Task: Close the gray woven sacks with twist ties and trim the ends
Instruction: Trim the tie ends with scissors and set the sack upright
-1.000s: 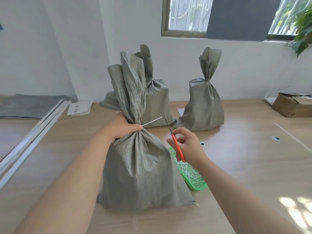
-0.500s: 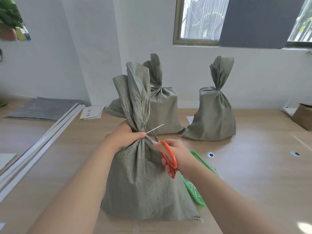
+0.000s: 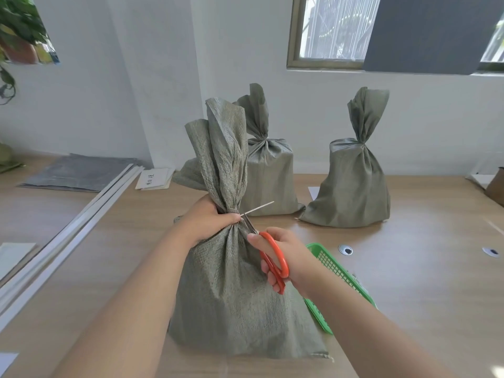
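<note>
A gray woven sack [image 3: 234,296] stands upright in front of me on the wooden table. My left hand [image 3: 210,218] grips its gathered neck. A white twist tie end [image 3: 259,208] sticks out to the right from the neck. My right hand [image 3: 283,257] holds orange-handled scissors [image 3: 274,259], with the blades [image 3: 249,225] at the base of the tie end, just below it. Two more tied gray sacks, one [image 3: 268,175] behind the near sack and one [image 3: 351,186] to the right, stand further back.
A green plastic basket [image 3: 338,271] lies right of the near sack, partly under my right arm. White strips [image 3: 68,236] and gray sheets [image 3: 79,173] lie at the left. A cardboard box [image 3: 495,186] sits at the right edge. Two round grommets [image 3: 345,249] are set in the table.
My right hand has brought the scissors from the right up to the sack's neck, blades now at the base of the tie end. My left hand kept its grip.
</note>
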`<action>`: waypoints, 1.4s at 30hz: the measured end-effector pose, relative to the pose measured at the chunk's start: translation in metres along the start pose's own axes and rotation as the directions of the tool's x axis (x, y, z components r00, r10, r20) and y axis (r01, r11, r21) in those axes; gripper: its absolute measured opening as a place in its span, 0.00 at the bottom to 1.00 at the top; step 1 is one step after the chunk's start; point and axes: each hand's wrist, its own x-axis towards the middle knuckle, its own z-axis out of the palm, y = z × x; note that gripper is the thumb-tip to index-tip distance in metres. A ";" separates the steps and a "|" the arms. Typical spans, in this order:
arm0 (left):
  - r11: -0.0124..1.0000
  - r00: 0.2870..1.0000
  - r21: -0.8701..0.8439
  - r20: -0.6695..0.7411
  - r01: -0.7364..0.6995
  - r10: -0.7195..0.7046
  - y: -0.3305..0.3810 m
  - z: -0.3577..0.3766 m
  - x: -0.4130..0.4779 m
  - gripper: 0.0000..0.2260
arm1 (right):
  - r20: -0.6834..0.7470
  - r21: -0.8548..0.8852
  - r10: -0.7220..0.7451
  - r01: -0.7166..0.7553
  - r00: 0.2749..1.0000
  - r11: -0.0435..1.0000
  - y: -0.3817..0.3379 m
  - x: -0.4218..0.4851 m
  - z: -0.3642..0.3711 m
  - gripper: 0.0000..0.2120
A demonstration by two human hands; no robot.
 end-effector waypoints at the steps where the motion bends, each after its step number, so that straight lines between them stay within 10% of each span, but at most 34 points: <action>1: 1.000 1.000 0.000 0.003 -0.004 0.004 -0.001 0.000 0.000 0.10 | -0.001 0.000 -0.006 0.006 1.000 1.000 0.000 0.001 0.001 0.18; 42: 0.993 0.996 0.085 0.051 -0.080 0.076 -0.007 0.002 -0.023 0.09 | -0.182 -0.010 -0.019 0.018 0.983 1.000 0.019 -0.030 0.035 0.17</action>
